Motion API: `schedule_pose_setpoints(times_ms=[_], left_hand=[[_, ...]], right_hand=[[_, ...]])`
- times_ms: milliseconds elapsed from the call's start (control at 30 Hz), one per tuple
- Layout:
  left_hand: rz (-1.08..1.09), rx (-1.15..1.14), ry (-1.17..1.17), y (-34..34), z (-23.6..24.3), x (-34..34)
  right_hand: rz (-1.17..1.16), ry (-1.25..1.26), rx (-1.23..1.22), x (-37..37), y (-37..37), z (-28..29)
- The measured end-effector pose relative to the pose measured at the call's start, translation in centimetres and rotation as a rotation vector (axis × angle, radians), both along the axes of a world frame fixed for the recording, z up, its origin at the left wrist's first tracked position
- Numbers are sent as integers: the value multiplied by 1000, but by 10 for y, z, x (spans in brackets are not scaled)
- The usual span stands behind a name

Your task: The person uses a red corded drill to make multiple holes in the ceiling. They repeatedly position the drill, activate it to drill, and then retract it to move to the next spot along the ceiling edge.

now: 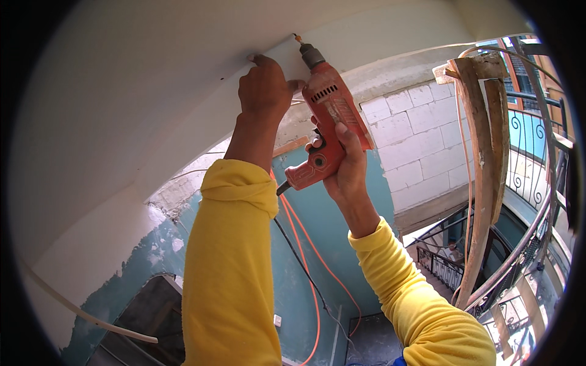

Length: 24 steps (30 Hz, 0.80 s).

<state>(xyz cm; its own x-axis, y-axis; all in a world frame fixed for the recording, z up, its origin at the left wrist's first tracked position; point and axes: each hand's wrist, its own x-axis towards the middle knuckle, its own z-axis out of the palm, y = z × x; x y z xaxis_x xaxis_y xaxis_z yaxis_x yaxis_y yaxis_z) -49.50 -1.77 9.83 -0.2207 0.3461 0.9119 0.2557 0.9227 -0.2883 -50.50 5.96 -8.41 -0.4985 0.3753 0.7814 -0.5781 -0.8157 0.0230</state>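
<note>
My right hand (349, 160) grips a red power drill (334, 100) by its handle, fingers around the trigger side and thumb along the body. The drill points upward. Its dark chuck (312, 56) carries a short orange-tinted bit (298, 38), whose tip meets the white overhead surface (201, 49). Just left of the drill, my left hand (266, 85) is raised, its back toward me. One fingertip rests against that surface, and the thumb reaches out to the drill's side. The remaining left fingers are mostly hidden. A black cord (299, 256) hangs from the drill's handle.
An orange cable (314, 283) hangs along the teal wall (366, 262). Upright timber posts (479, 177) stand at right, before metal railings (528, 158) and a stairwell lower down. White blockwork (415, 134) lies behind. A pale conduit (91, 314) sticks out at lower left.
</note>
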Motion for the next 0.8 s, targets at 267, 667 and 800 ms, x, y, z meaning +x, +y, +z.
schedule_pose_setpoints(times_ms=[267, 667, 800], left_hand=[[13, 2, 1, -1, 0, 0], [-2, 13, -9, -1, 0, -1], [-31, 24, -5, -3, 0, -1]], right_hand=[[-40, -12, -15, 5, 0, 1], [-30, -30, -55, 14, 2, 6], [-32, -21, -56, 16, 1, 14]])
